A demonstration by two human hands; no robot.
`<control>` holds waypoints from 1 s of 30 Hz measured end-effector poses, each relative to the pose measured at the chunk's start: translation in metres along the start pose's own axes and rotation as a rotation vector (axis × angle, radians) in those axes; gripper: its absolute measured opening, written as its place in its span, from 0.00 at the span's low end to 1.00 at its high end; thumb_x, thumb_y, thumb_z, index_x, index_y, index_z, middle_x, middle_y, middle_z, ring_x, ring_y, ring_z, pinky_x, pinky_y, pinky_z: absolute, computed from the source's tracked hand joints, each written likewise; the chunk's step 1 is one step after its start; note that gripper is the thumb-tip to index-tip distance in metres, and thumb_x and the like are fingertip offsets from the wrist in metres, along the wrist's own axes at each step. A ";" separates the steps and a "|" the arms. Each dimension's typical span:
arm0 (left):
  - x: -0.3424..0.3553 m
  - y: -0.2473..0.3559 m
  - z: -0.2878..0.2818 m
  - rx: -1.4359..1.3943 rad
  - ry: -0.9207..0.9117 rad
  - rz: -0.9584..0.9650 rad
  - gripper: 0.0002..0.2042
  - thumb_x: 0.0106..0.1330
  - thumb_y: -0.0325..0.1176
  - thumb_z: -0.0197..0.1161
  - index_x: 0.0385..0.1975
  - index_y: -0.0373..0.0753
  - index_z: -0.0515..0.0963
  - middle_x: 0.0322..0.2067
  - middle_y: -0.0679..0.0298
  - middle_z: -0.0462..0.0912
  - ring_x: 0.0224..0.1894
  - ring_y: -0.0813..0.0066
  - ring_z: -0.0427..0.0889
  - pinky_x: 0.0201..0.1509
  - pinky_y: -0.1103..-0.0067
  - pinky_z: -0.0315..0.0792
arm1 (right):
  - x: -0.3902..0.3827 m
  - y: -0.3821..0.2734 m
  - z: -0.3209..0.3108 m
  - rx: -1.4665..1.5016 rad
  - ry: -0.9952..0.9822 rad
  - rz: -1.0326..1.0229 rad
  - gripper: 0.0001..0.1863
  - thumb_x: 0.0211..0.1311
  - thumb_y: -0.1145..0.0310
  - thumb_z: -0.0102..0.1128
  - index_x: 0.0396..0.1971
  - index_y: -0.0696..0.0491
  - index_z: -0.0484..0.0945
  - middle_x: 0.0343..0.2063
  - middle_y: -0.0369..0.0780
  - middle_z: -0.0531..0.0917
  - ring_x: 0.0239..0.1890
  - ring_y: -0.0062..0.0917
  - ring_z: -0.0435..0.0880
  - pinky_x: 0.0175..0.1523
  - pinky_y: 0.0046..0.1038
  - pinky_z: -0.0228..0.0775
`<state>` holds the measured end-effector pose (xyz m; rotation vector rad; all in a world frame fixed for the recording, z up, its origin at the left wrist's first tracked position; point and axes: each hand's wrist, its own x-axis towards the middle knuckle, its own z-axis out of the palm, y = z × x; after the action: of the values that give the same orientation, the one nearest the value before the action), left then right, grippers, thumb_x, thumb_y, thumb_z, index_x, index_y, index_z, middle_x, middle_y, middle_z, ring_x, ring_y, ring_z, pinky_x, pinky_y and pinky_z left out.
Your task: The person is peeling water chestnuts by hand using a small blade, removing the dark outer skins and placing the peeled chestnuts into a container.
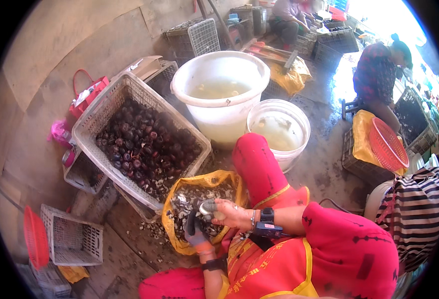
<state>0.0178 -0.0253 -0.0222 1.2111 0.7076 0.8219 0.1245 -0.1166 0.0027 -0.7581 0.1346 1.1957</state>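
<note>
My right hand [232,213], wearing a bracelet and a wrist strap, is closed on a pale, round peeled water chestnut [219,216]. A grey cover shows on one of its fingertips. Just below and to the left, my left hand [197,235] wears a dark glove with an orange cuff. Its fingers are curled, and whatever they hold is hidden. Both hands are over a yellow sack [167,219] of dark and white peelings. Beyond it, a tilted pale crate [91,149] holds many dark, unpeeled water chestnuts [139,134].
A large white tub [219,102] and a smaller white bucket [291,157] of cloudy water stand ahead. At left are a grey crate [50,239] and a red basket [34,236]. Another red basket [386,142] lies at right, near a seated person [378,70]. More people sit farther back.
</note>
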 end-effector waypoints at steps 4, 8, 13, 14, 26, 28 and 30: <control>-0.007 0.027 0.008 0.368 -0.077 0.277 0.13 0.64 0.21 0.55 0.48 0.29 0.77 0.47 0.61 0.79 0.47 0.73 0.76 0.50 0.78 0.71 | -0.014 -0.003 0.003 -1.010 -0.058 -0.514 0.09 0.64 0.69 0.49 0.43 0.48 0.74 0.38 0.35 0.77 0.36 0.22 0.76 0.39 0.27 0.71; -0.005 0.017 0.008 0.061 -0.032 0.015 0.13 0.64 0.21 0.56 0.47 0.28 0.77 0.46 0.61 0.79 0.47 0.74 0.76 0.50 0.77 0.71 | -0.002 -0.001 0.004 0.150 0.025 0.094 0.04 0.65 0.68 0.51 0.37 0.47 0.74 0.33 0.34 0.76 0.37 0.21 0.76 0.36 0.26 0.72; -0.004 0.017 -0.002 0.577 -0.160 0.547 0.13 0.67 0.29 0.51 0.47 0.30 0.77 0.41 0.58 0.82 0.40 0.67 0.79 0.45 0.74 0.72 | -0.011 0.002 0.005 0.036 0.025 -0.027 0.03 0.66 0.68 0.50 0.37 0.46 0.74 0.36 0.31 0.78 0.38 0.20 0.77 0.35 0.25 0.73; -0.002 0.013 -0.006 0.489 -0.127 0.384 0.13 0.66 0.26 0.52 0.47 0.30 0.77 0.42 0.59 0.81 0.42 0.68 0.78 0.47 0.75 0.72 | -0.012 -0.001 0.006 0.008 0.012 -0.034 0.05 0.65 0.67 0.51 0.38 0.46 0.74 0.37 0.31 0.78 0.38 0.20 0.78 0.36 0.26 0.73; 0.000 0.011 -0.007 0.371 0.003 0.101 0.16 0.68 0.32 0.50 0.50 0.29 0.75 0.47 0.54 0.80 0.46 0.67 0.79 0.51 0.76 0.72 | 0.007 0.012 -0.015 0.078 0.031 0.041 0.15 0.64 0.58 0.51 0.47 0.49 0.73 0.39 0.35 0.75 0.40 0.27 0.71 0.44 0.29 0.66; 0.004 0.001 -0.010 0.223 -0.087 0.127 0.13 0.62 0.25 0.60 0.45 0.29 0.79 0.44 0.56 0.82 0.46 0.69 0.79 0.55 0.75 0.71 | -0.006 0.001 -0.040 -0.458 -0.192 -0.097 0.27 0.55 0.50 0.56 0.53 0.47 0.71 0.50 0.38 0.69 0.53 0.36 0.61 0.55 0.37 0.50; 0.006 0.004 -0.001 0.290 -0.038 0.110 0.12 0.59 0.23 0.61 0.43 0.31 0.80 0.42 0.58 0.83 0.46 0.70 0.80 0.55 0.76 0.70 | -0.016 -0.016 -0.045 -0.695 -0.261 -0.161 0.39 0.46 0.42 0.61 0.58 0.46 0.70 0.62 0.41 0.64 0.65 0.45 0.50 0.67 0.45 0.34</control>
<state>0.0192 -0.0189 -0.0190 1.5336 0.7513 0.8029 0.1448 -0.1585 -0.0159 -1.1763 -0.5774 1.1776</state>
